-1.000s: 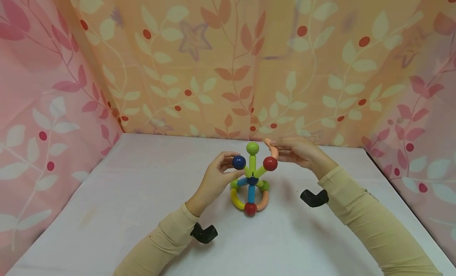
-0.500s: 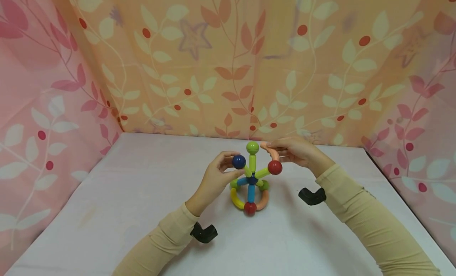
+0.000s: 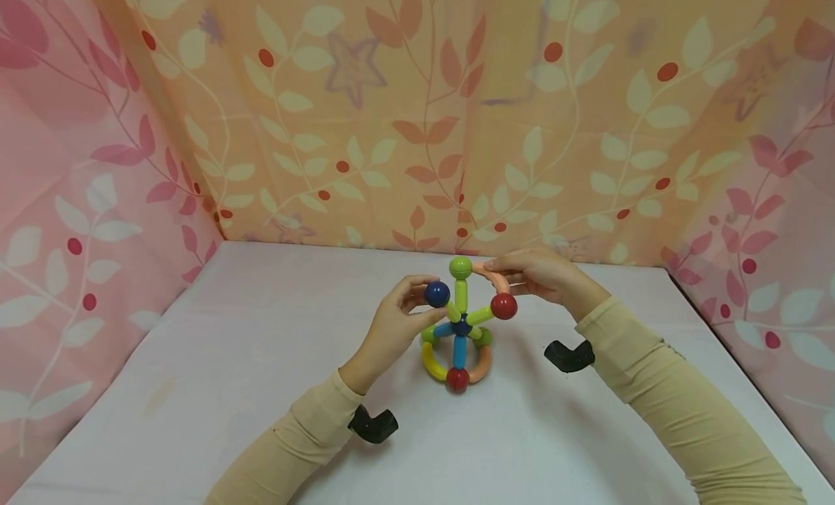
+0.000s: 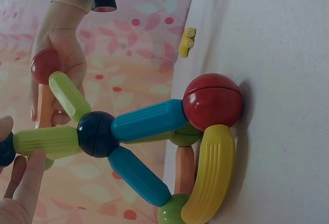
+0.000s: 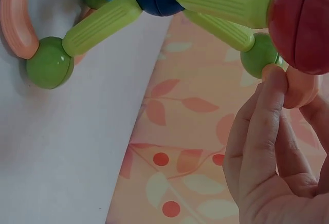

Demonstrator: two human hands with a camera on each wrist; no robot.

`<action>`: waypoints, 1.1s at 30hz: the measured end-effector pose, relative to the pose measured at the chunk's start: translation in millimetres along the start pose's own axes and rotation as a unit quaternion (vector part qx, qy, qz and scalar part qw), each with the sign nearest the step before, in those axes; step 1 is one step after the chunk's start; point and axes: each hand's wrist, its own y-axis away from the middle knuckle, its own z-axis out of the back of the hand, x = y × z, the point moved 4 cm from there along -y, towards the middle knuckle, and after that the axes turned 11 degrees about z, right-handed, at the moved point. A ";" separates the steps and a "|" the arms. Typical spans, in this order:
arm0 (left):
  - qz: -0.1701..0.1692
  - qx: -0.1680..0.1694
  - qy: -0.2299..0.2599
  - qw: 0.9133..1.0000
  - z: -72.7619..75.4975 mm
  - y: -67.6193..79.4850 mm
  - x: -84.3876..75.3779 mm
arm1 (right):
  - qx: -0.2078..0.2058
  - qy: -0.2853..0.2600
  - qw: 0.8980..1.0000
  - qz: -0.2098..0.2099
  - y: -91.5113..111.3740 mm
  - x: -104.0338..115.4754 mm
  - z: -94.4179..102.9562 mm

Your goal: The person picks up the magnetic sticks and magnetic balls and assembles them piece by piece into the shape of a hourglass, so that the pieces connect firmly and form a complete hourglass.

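A magnetic stick-and-ball model stands on the white table, with a dark blue center ball (image 3: 462,325) joining blue and light green rods. Its base ring has a yellow curved rod (image 4: 213,175), orange curved rods, green balls and a red ball (image 3: 458,380). My left hand (image 3: 399,320) pinches the blue ball (image 3: 437,294) on the model's upper left arm. With my right hand (image 3: 544,273) I pinch an orange curved rod (image 5: 302,88). That rod spans from the upper right red ball (image 3: 504,306) to the top green ball (image 3: 460,267), its far end at or touching the green ball.
A small yellow object (image 4: 187,42) lies near the table's edge in the left wrist view. Patterned cloth walls (image 3: 417,128) enclose the table (image 3: 196,374) at the back and sides. Black devices (image 3: 570,356) hang at both wrists.
The right hand has swung the orange curved rod's free end leftward to the top green ball. The red ball and its rod shifted slightly right and down. My left hand kept its place.
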 end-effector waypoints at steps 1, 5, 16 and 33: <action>0.000 0.000 0.000 1.000 -0.1 -0.2 -0.1 | 0.000 0.000 1.000 0.000 -0.3 -0.2 0.1; -0.002 0.001 0.000 1.000 -0.3 -0.4 0.1 | 0.003 -0.006 1.000 0.000 -0.7 -1.4 0.3; -0.006 0.002 0.003 1.000 -0.5 -0.9 0.6 | 0.009 -0.021 1.000 0.004 0.4 -6.3 -0.5; 0.007 -0.005 0.006 1.000 -1.5 0.4 0.7 | 0.014 -0.050 0.999 0.007 1.4 -9.1 -2.7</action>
